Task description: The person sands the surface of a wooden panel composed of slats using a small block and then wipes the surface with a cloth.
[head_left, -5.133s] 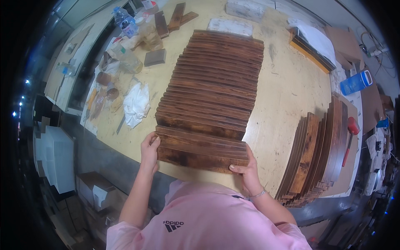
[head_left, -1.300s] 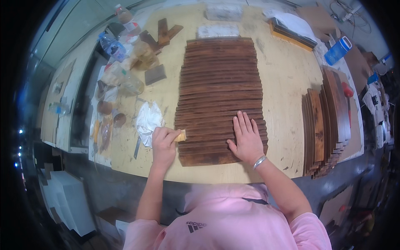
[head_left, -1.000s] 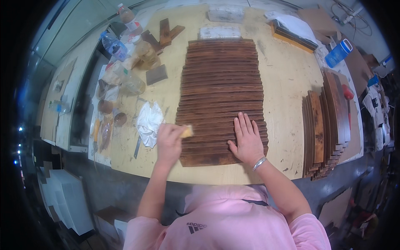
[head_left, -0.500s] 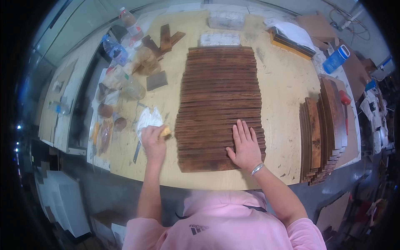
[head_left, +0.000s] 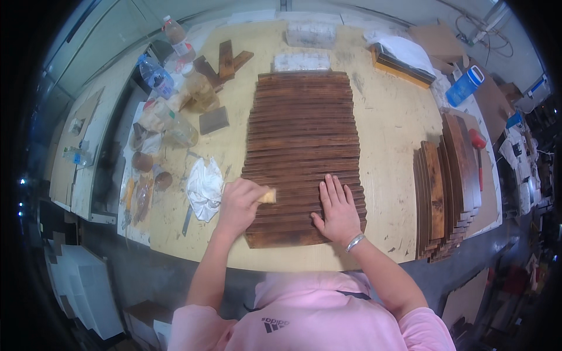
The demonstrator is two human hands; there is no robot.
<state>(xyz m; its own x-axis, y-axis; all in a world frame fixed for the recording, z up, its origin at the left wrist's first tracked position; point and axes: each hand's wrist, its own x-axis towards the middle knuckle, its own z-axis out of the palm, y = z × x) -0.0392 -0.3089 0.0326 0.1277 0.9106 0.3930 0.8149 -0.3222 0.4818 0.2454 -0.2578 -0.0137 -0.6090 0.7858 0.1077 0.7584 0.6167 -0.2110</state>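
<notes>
A row of dark brown wooden strips (head_left: 301, 128) lies side by side on the table in front of me, forming a ridged panel. My left hand (head_left: 237, 203) is closed round a small yellow sponge (head_left: 268, 196) at the strips' near left edge. The sponge is over the strips; whether it presses on them is hard to see. Flat on the near right part of the strips rests my right hand (head_left: 339, 215), fingers stretched out and holding nothing. Just left of my left hand is a crumpled white cloth (head_left: 205, 190).
Wrapped white blocks (head_left: 301, 62) stand beyond the strips. Bottles (head_left: 155, 75), cups (head_left: 162, 176) and a grey-brown block (head_left: 213, 120) crowd the left side. On the right are more stacked wooden strips (head_left: 433, 193), a red-handled tool (head_left: 477, 139) and a blue bottle (head_left: 465, 85).
My left hand has moved right with the sponge, from beside the white cloth to over the strips' edge. My right hand stays flat on the strips. The view has shifted slightly.
</notes>
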